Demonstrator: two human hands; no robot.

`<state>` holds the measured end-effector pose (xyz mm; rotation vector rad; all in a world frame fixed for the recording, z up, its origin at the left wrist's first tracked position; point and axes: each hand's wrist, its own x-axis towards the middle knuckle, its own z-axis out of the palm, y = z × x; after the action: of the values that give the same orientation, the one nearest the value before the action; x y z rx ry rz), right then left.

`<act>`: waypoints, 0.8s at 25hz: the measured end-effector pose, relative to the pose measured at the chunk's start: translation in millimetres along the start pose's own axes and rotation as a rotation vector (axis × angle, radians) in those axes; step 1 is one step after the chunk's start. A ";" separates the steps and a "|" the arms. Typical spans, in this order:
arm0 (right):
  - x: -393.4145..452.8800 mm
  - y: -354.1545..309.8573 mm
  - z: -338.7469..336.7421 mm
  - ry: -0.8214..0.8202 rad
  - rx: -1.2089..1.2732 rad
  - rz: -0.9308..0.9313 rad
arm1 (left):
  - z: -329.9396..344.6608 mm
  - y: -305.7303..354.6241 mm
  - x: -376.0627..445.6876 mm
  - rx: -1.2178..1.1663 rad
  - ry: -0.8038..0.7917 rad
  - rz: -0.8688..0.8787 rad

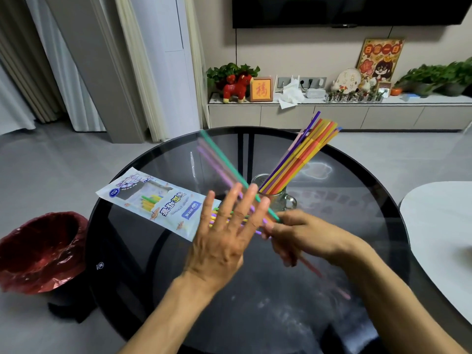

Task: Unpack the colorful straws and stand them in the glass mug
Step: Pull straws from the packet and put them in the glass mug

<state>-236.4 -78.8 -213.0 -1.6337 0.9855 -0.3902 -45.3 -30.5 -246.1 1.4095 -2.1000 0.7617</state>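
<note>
A glass mug [282,200] stands near the middle of the round glass table [357,226]. Several colorful straws [301,157] lean in it toward the upper right. My right hand [298,233] grips a few blurred straws [222,164], green, pink and purple, that point up and to the left. My left hand [224,231] hovers flat with its fingers spread, partly covering those straws and the open end of the straw packet [155,203]. The white packet lies on the table to the left, with a few straws left inside.
A bin lined with a red bag [43,251] stands on the floor at the table's left. A white table [439,241] edges in at the right. A TV cabinet with plants and ornaments [332,111] runs along the far wall.
</note>
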 end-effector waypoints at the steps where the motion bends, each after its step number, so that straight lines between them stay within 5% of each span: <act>1: -0.8 -3.9 6.5 -0.144 0.085 -0.001 | -0.2 6.8 0.9 0.004 0.013 0.050; 3: -1.7 -9.4 14.9 -0.354 0.218 -0.027 | 4.0 2.9 -0.1 -0.009 0.024 0.053; 6: -3.6 -16.9 13.2 -0.403 0.425 -0.053 | 1.3 -14.3 4.0 -0.157 0.046 -0.009; 10: 0.6 -19.8 -0.7 -0.105 0.792 -0.055 | -36.9 -16.0 31.0 -0.513 -0.068 -0.415; 15: 4.9 -15.6 3.5 0.326 0.681 -0.074 | -60.8 -22.6 49.7 -1.404 -0.037 -0.585; 20: 6.5 -18.1 16.5 0.280 0.569 -0.360 | -13.5 5.5 12.7 -1.459 -0.397 -0.582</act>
<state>-213.9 -73.0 -203.1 -1.2416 0.6857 -1.0649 -53.5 -27.9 -228.9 1.1035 -1.5439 -1.1551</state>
